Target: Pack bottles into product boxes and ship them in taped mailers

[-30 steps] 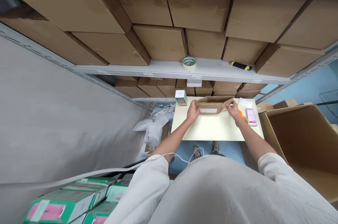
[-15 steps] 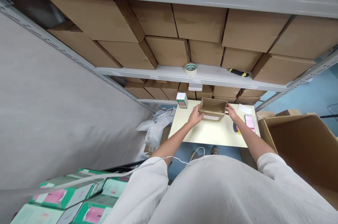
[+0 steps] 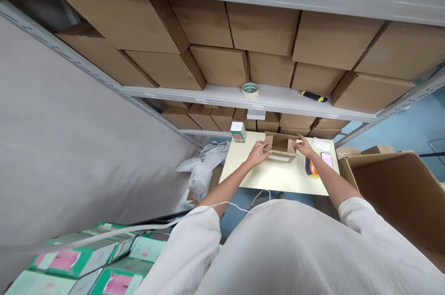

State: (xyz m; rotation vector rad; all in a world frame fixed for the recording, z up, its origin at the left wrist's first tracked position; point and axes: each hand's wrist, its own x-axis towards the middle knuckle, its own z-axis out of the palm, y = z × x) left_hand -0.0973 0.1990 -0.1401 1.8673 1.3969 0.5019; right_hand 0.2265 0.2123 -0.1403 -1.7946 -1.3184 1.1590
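A small open cardboard box (image 3: 280,152) with a white label on its near side is over the pale table (image 3: 271,177). My left hand (image 3: 257,153) grips its left end, fingers closed at the flap there. At the right end, my right hand (image 3: 303,146) has its fingers pinched on the other flap. Both end flaps lean inward over the box's opening. Left of it stands a small green and white carton (image 3: 238,132). A tape roll (image 3: 312,168) with orange and dark parts lies beside my right forearm, close to a phone (image 3: 327,160) with a pink screen.
Shelves full of brown cartons (image 3: 267,28) rise behind the table. On the shelf edge are a masking tape roll (image 3: 250,90) and a utility knife (image 3: 314,96). A large open carton (image 3: 396,193) stands right; green cartons (image 3: 104,258) lie lower left. A white cable (image 3: 156,227) crosses my left side.
The box's end flaps have swung inward, pressed by my hands. The box sits slightly lower in view, and more of the tape roll shows.
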